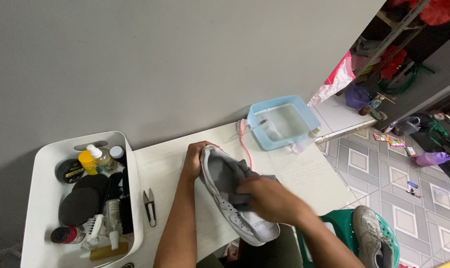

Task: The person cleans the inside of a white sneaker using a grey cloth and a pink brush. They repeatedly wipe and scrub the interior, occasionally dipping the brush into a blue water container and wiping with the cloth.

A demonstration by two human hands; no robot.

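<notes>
My left hand (pixel 192 159) grips the heel end of a white sneaker (pixel 220 191) held on its side above the white table (pixel 294 176). Over the shoe's opening, my right hand (pixel 269 198) presses a dark grey cloth (pixel 245 173). The cloth bunches under my fingers and hides part of the shoe's inside. Its toe end points toward me.
A white caddy (pixel 46 198) at the left holds bottles, tins, brushes and dark pads. Small black snips (pixel 149 203) lie beside it. A light blue tub (pixel 279 121) of water and a pink-handled brush (pixel 243 134) sit at the back. A second sneaker (pixel 371 233) rests on a green stool.
</notes>
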